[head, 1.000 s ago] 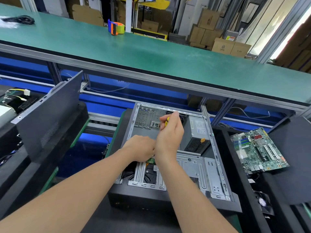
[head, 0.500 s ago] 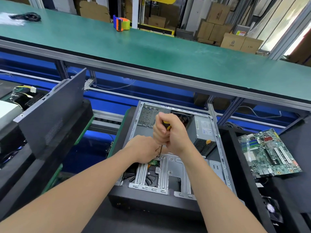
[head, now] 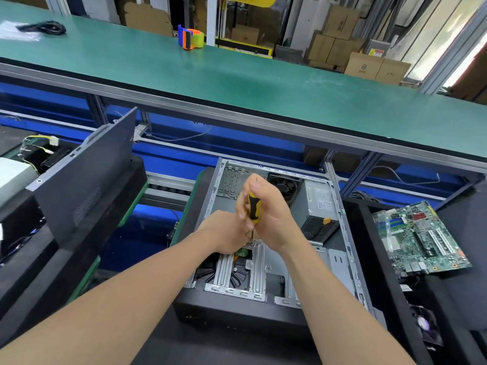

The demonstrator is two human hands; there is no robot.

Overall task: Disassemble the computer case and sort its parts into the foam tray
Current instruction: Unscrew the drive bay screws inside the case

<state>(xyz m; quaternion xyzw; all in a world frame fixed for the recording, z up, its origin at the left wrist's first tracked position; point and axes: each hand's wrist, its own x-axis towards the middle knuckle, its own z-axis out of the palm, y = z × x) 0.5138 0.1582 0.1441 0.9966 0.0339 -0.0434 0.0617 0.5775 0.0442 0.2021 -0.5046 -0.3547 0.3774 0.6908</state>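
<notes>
An open computer case [head: 345, 248] lies flat in front of me, side panel off, with a grey power supply [head: 319, 204] and a rear fan [head: 283, 183] inside. My right hand [head: 266, 214] grips a yellow-and-black screwdriver [head: 253, 206] upright, its tip on a screw of the silver drive bracket [head: 261, 270]. My left hand [head: 226, 233] rests closed beside the shaft on the bracket; what its fingers touch is hidden. A removed motherboard [head: 421, 238] lies on black foam [head: 463, 225] at the right.
The detached dark side panel [head: 84, 188] leans on black foam at the left. A green conveyor belt [head: 237, 83] runs across behind, carrying a tape dispenser [head: 191, 38] and a black cable [head: 44, 27]. A small fan [head: 424, 325] lies at the lower right.
My right hand brought the screwdriver down from near the case's rear to the drive bracket and stood it upright on a screw. The left hand stayed at the bracket.
</notes>
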